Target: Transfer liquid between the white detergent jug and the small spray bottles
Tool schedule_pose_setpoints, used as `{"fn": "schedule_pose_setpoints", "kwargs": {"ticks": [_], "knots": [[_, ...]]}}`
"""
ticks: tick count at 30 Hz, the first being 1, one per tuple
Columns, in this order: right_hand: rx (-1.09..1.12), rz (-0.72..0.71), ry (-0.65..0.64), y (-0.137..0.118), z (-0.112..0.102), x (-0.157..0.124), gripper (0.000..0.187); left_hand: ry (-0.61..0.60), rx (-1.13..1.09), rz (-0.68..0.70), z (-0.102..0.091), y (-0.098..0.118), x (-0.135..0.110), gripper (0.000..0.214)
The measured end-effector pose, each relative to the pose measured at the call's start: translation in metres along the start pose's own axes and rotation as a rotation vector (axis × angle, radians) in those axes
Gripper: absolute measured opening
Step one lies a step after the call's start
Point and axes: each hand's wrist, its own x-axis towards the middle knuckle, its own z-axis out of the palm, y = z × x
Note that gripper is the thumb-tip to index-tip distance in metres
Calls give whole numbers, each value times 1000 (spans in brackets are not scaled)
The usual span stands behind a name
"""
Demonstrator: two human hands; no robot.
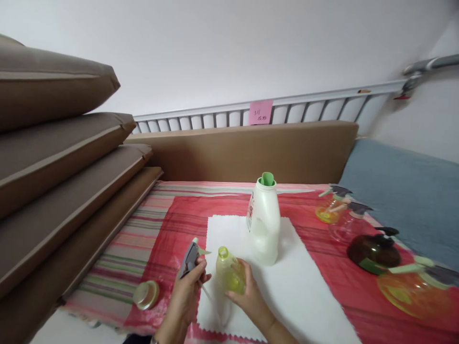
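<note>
My left hand [190, 289] is closed around a grey trigger spray head [190, 259] with a pale nozzle, its thin dip tube hanging below. Just to the right, my right hand [247, 291] grips a see-through yellow-green spray bottle [225, 270] by its side. That bottle's neck is uncovered, and some liquid shows low inside it. Bottle and spray head are apart. Behind my right hand a large white detergent jug [268, 224] stands upright on a white cloth [301, 286]. Its mouth has no cap, and a green spout shows there.
Several spray bottles [328, 212] and a dark brown pump bottle [373, 253] line the right side. At the left, a small round jar or lid [146, 295] lies on red sheeting [179, 220]. Stacked brown cushioned panels [53, 172] rise at the left; a long brown panel [233, 153] stands behind.
</note>
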Motion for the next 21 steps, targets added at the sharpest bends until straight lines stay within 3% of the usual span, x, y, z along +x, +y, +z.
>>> {"fn": "schedule_pose_setpoints", "kwargs": {"ticks": [3,6,9,13,17,19,21], "knots": [[-42,26,19,5,1,-6,71,-24,131,88,5,-9,2,33],[-103,31,46,10,1,-11,71,-167,221,172,12,-23,2,37],[-156,16,51,13,2,-12,74,-288,251,170,21,-33,0,41],[-225,-20,51,6,-2,-10,78,-269,281,219,32,-43,-3,51],[-275,-124,80,-22,-35,-11,57,-230,313,261,38,-49,-1,53],[-283,-191,150,-39,-63,-10,39,-244,321,269,39,-50,0,54],[-287,-213,260,-53,-91,-5,35,-247,332,258,41,-50,2,55]]}}
